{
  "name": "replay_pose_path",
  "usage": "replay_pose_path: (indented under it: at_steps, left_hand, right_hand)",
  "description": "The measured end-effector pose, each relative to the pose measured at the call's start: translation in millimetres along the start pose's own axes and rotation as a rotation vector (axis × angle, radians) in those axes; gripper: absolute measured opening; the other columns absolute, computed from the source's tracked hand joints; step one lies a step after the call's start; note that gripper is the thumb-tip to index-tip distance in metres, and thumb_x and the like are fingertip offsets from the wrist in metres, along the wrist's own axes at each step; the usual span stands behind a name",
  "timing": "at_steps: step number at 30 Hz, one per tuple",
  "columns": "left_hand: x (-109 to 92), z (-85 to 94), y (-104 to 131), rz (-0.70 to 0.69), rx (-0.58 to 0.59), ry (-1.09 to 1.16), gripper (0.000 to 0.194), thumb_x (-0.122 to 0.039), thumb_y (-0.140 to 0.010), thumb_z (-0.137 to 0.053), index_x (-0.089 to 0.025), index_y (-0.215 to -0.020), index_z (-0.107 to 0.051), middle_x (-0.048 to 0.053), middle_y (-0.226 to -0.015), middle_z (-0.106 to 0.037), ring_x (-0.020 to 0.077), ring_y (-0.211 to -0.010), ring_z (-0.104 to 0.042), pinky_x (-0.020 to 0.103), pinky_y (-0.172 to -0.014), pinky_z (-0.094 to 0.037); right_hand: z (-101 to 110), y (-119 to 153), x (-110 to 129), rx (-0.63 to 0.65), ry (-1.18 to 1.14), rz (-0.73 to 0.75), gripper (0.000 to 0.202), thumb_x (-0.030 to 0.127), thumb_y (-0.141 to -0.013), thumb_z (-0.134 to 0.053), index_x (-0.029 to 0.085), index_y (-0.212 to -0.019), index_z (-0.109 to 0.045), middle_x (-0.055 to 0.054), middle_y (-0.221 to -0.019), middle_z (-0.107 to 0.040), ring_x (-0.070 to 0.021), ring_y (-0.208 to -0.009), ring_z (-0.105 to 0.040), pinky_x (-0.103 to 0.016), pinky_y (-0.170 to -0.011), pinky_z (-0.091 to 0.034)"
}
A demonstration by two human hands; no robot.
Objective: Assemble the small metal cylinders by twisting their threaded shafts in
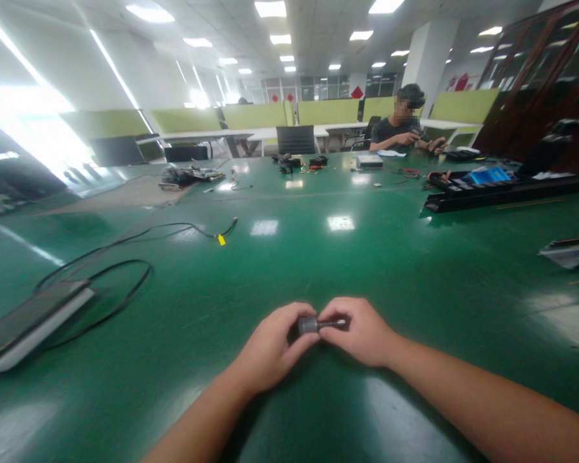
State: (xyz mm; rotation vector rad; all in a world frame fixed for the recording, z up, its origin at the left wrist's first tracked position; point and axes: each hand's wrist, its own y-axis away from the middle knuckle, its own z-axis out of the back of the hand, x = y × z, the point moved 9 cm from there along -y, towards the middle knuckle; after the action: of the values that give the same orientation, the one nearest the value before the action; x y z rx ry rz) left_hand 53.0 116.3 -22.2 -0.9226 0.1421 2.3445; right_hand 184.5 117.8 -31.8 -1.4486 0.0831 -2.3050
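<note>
Just above the green table, low in the middle of the view, both hands meet at a small dark metal part with a thin shaft pointing right. My left hand grips the thick cylindrical end between thumb and fingers. My right hand pinches the part near the start of its shaft, whose shiny tip shows between the fingers. The part lies roughly level.
A flat device with a black cable lies at the left. A yellow tag hangs on another cable end. A long black tray stands at the right. Across the table a person handles a dark object.
</note>
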Motion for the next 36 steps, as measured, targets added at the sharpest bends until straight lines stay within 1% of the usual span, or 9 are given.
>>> replay_pose_path:
  at_steps: [8,13,28,36]
  left_hand:
    - [2.5,2.7,1.9,-0.01,-0.024,-0.044,0.028,-0.038,-0.092,-0.058,-0.024,-0.117,-0.057,0.005,-0.114,-0.065,0.0216,-0.103,-0.061,0.037,-0.093,-0.048]
    - [2.4,3.5,2.3,-0.015,-0.028,-0.055,0.027,-0.038,-0.092,-0.057,-0.024,-0.116,-0.057,0.006,-0.114,-0.065,0.0217,-0.103,-0.061,0.036,-0.092,-0.048]
    - [3.9,5.6,2.8,-0.017,-0.049,-0.078,0.028,-0.039,-0.092,-0.058,-0.025,-0.116,-0.058,0.005,-0.113,-0.066,0.0216,-0.102,-0.062,0.036,-0.092,-0.049]
    - [1.8,6.0,2.6,-0.018,-0.041,-0.081,0.03,-0.038,-0.091,-0.057,-0.023,-0.117,-0.059,0.007,-0.113,-0.066,0.0228,-0.102,-0.062,0.036,-0.091,-0.05]
  right_hand:
    - [1.7,0.1,-1.3,-0.008,0.003,0.004,0.008,0.016,-0.077,-0.072,0.019,-0.083,-0.075,-0.001,-0.08,-0.073,-0.0159,-0.075,-0.065,-0.026,-0.071,-0.048]
    - [1.7,-0.1,-3.4,0.004,0.0,-0.023,0.007,0.017,-0.078,-0.071,0.019,-0.083,-0.075,-0.001,-0.08,-0.073,-0.0164,-0.075,-0.066,-0.026,-0.07,-0.048]
    - [2.8,-0.1,-3.4,0.006,-0.006,-0.043,0.007,0.017,-0.078,-0.071,0.019,-0.083,-0.075,-0.002,-0.08,-0.074,-0.0167,-0.075,-0.066,-0.026,-0.07,-0.049]
    - [3.1,0.0,-3.3,0.006,-0.007,-0.037,0.007,0.017,-0.077,-0.071,0.019,-0.083,-0.074,-0.002,-0.08,-0.074,-0.0171,-0.075,-0.066,-0.026,-0.07,-0.049]
